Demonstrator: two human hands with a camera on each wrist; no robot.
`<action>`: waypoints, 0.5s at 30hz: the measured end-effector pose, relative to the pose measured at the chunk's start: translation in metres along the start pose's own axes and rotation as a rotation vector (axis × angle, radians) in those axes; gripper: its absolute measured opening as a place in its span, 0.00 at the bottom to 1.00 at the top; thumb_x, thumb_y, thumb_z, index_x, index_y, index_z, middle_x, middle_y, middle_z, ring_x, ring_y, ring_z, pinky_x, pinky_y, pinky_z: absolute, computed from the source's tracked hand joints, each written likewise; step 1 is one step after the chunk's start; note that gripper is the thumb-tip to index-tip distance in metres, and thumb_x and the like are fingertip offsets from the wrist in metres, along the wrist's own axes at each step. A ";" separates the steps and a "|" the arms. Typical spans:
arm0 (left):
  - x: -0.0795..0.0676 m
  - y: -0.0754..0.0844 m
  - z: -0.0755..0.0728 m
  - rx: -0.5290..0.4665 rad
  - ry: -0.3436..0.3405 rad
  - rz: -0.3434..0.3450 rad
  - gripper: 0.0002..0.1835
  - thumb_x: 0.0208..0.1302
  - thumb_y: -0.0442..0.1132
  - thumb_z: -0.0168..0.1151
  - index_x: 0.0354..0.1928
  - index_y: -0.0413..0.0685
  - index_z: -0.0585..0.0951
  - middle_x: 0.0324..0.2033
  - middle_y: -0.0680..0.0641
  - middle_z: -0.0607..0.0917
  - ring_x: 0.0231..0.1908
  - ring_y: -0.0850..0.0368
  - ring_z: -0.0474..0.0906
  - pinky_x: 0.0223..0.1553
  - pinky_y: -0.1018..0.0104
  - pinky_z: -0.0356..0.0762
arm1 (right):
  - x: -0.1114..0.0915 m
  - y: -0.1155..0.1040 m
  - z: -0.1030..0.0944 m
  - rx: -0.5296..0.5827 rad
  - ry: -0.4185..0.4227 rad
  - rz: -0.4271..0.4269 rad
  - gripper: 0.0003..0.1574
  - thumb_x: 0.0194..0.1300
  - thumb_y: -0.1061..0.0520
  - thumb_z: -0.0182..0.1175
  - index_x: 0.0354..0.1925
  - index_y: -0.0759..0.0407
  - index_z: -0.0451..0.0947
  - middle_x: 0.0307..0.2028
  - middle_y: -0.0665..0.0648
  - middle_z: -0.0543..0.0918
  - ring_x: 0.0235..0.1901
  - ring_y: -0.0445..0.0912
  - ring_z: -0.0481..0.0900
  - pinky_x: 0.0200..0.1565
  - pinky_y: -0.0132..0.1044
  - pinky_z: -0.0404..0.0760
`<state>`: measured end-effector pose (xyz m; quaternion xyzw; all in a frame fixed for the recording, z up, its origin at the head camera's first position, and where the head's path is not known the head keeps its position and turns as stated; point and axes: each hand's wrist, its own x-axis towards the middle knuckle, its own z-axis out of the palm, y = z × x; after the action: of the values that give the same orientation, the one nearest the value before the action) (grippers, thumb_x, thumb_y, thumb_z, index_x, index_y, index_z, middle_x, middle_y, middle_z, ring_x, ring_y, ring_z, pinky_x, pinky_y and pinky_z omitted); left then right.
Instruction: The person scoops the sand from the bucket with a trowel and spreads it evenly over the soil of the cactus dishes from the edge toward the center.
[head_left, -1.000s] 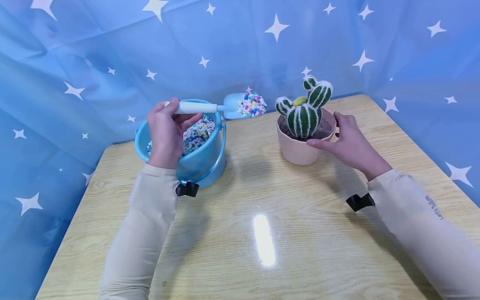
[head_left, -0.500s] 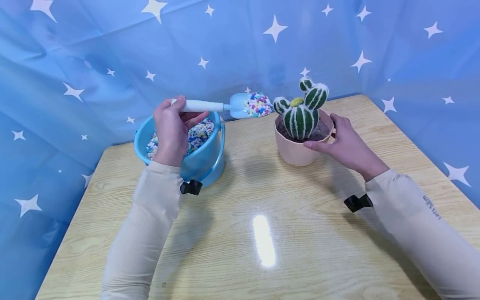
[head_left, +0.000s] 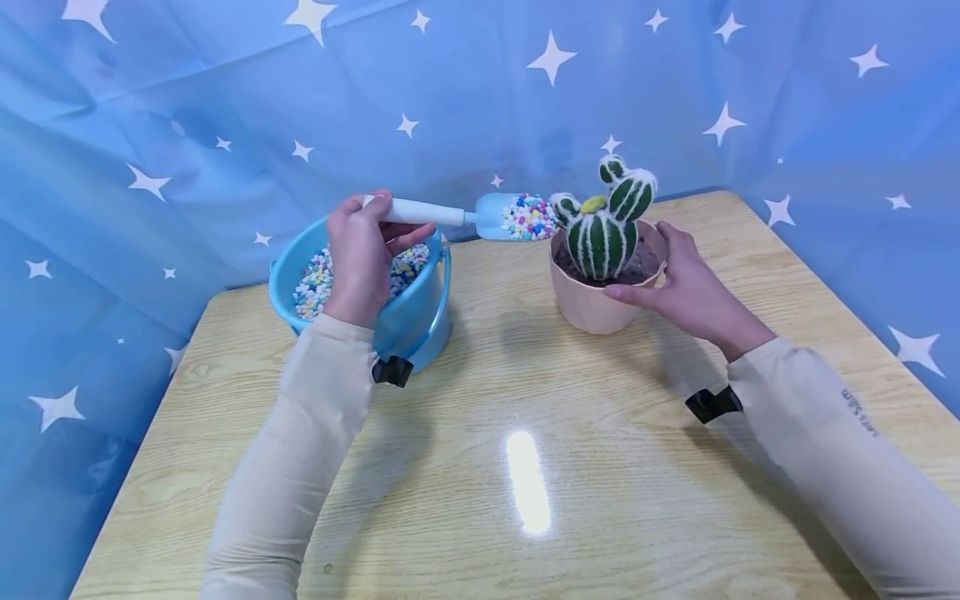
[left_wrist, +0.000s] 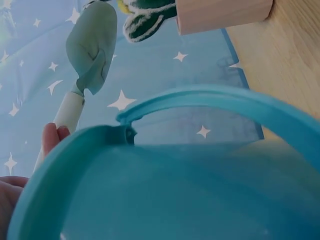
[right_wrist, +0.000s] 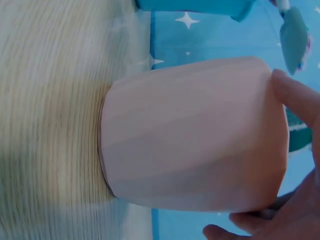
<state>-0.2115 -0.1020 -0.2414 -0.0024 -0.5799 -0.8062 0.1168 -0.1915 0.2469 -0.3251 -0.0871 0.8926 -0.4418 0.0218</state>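
My left hand (head_left: 362,258) pinches the white handle of a small shovel (head_left: 491,217), held roughly level above the blue bucket (head_left: 420,329). Multicoloured pellets (head_left: 531,218) lie heaped on the shovel's blade, whose tip is close to the left rim of a pink flowerpot (head_left: 592,307). In the pot a green and white cactus (head_left: 602,242) stands in dark soil. My right hand (head_left: 693,287) holds the pot by its right side, thumb at the near rim. The left wrist view shows the underside of the shovel blade (left_wrist: 92,47) beyond the bucket's rim (left_wrist: 65,160).
More pellets (head_left: 313,283) fill part of the bucket, whose handle (head_left: 444,300) hangs down on its right side. Everything stands on a wooden table (head_left: 480,400). Behind the table's far edge hangs a blue curtain (head_left: 465,83) with white stars.
My left hand has carried the loaded shovel rightward, from above the bucket's right edge toward the pot. The pot and my right hand have shifted very slightly left in view.
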 end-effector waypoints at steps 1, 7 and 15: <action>0.000 0.000 0.001 0.003 -0.002 0.000 0.09 0.77 0.34 0.46 0.46 0.33 0.72 0.50 0.32 0.77 0.41 0.42 0.85 0.39 0.56 0.87 | 0.000 0.000 0.001 -0.003 0.006 -0.006 0.75 0.56 0.35 0.70 0.77 0.62 0.31 0.73 0.72 0.34 0.72 0.66 0.35 0.68 0.70 0.41; -0.002 -0.002 0.007 0.011 -0.015 -0.016 0.08 0.77 0.34 0.46 0.47 0.33 0.71 0.51 0.32 0.76 0.40 0.42 0.85 0.39 0.57 0.87 | -0.001 -0.003 0.001 -0.030 0.008 -0.021 0.77 0.55 0.35 0.72 0.76 0.64 0.30 0.73 0.73 0.34 0.72 0.65 0.36 0.69 0.68 0.42; -0.003 -0.005 0.010 0.051 -0.019 -0.028 0.08 0.77 0.34 0.47 0.47 0.35 0.71 0.50 0.33 0.77 0.42 0.42 0.85 0.39 0.57 0.87 | 0.000 -0.004 0.001 -0.041 0.024 -0.034 0.76 0.55 0.39 0.73 0.76 0.68 0.33 0.73 0.73 0.39 0.72 0.65 0.38 0.69 0.68 0.46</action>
<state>-0.2110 -0.0908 -0.2438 0.0009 -0.6013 -0.7927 0.1002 -0.1906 0.2441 -0.3224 -0.0975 0.9001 -0.4246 0.0016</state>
